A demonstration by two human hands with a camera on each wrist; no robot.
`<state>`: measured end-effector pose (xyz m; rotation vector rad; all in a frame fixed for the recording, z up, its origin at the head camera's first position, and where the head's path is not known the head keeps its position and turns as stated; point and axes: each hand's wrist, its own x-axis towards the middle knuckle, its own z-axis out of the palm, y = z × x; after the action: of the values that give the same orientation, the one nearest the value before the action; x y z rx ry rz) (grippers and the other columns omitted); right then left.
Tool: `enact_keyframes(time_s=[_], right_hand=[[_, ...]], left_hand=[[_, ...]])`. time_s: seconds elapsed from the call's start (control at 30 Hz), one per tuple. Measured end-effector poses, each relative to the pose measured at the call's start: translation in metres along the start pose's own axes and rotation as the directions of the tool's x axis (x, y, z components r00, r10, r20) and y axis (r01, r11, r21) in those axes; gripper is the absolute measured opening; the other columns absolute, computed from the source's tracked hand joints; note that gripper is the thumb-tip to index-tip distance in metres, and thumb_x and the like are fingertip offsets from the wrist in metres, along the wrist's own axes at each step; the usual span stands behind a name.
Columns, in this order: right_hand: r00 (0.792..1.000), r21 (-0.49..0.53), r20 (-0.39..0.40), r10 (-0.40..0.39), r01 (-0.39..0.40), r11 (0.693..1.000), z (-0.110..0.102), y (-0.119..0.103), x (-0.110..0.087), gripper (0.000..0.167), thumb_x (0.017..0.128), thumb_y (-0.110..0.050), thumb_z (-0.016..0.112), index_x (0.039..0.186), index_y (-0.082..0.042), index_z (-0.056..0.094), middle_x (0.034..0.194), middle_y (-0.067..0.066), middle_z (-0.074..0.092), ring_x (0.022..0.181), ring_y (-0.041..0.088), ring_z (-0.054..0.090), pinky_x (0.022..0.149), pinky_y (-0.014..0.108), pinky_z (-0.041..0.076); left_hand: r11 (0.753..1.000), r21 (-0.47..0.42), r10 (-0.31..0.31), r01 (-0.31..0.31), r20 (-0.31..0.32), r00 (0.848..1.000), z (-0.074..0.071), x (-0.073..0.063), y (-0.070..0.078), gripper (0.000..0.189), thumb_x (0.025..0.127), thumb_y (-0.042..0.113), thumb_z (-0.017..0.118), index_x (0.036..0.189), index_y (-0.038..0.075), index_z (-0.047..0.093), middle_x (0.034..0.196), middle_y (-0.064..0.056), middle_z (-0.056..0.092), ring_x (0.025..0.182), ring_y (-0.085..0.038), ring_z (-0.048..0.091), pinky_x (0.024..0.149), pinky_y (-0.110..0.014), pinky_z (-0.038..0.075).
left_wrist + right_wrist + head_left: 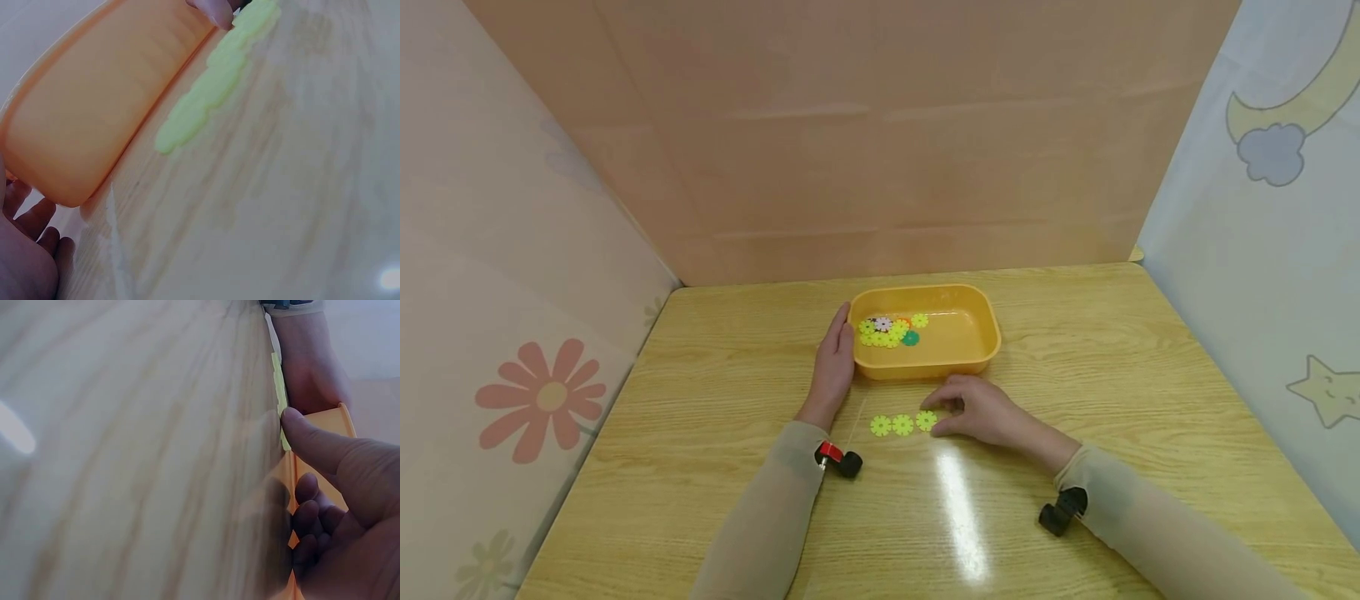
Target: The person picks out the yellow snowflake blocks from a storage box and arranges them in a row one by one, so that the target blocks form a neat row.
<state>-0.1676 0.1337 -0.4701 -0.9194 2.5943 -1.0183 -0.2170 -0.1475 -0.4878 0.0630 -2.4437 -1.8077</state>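
Observation:
A yellow plastic tub stands on the table, with several flower-shaped plastic discs inside, mostly yellow, plus white, green and orange ones. My left hand rests along the tub's left wall, its fingers extended. In front of the tub, three yellow-green notched discs lie in a row. My right hand pinches the rightmost disc between thumb and forefinger, the other fingers curled in. In the right wrist view, the thumb touches the edge of the row of discs.
The wooden table carries a bright light reflection in front of the discs. A plain brown panel stands behind it. Printed cloth walls rise at left and right. Each wrist wears a small black camera.

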Motion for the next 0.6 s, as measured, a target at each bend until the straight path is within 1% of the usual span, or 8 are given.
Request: enact_keyframes(time_s=[0.17, 0.27, 0.37, 0.6], right_hand=[[1.0, 0.04, -0.002, -0.003, 0.003, 0.999, -0.0006, 0.0022, -0.0007, 0.028, 0.09, -0.027, 0.095, 0.115, -0.021, 0.085, 0.093, -0.006, 0.064, 0.085, 0.015, 0.056, 0.073, 0.029, 0.048], [1.0, 0.058, -0.004, -0.007, 0.007, 0.998, -0.0007, 0.0029, -0.0005, 0.025, 0.091, -0.026, 0.095, 0.113, -0.02, 0.085, 0.093, -0.004, 0.064, 0.085, 0.016, 0.056, 0.073, 0.029, 0.048], [1.0, 0.055, -0.009, 0.001, 0.0, 0.998, -0.0001, 0.0019, 0.0002, 0.024, 0.091, -0.027, 0.095, 0.112, -0.021, 0.085, 0.093, -0.005, 0.065, 0.085, 0.015, 0.057, 0.073, 0.028, 0.048], [0.999, 0.032, -0.032, 0.01, -0.009, 0.999, 0.0013, -0.0007, 0.0001, 0.023, 0.089, -0.028, 0.096, 0.109, -0.022, 0.085, 0.092, -0.007, 0.065, 0.084, 0.013, 0.057, 0.073, 0.028, 0.049]], left_hand=[[1.0, -0.003, -0.002, 0.002, 0.006, 1.0, 0.0002, -0.0007, 0.0013, 0.058, 0.121, 0.048, 0.031, 0.177, 0.032, 0.029, 0.179, 0.01, 0.03, 0.166, -0.016, 0.023, 0.135, -0.044, 0.021], [1.0, -0.005, 0.002, -0.002, 0.002, 1.0, 0.0002, -0.0009, 0.0018, 0.058, 0.122, 0.046, 0.031, 0.177, 0.028, 0.03, 0.179, 0.009, 0.03, 0.166, -0.017, 0.023, 0.135, -0.045, 0.021], [1.0, -0.006, 0.005, -0.005, -0.001, 1.0, 0.0, -0.0006, 0.002, 0.059, 0.122, 0.045, 0.031, 0.177, 0.026, 0.029, 0.179, 0.008, 0.03, 0.166, -0.017, 0.023, 0.135, -0.046, 0.021], [1.0, -0.012, 0.0, 0.0, -0.002, 1.0, 0.0001, 0.0001, 0.0019, 0.058, 0.122, 0.044, 0.032, 0.177, 0.027, 0.029, 0.179, 0.009, 0.03, 0.166, -0.018, 0.023, 0.135, -0.046, 0.022]])
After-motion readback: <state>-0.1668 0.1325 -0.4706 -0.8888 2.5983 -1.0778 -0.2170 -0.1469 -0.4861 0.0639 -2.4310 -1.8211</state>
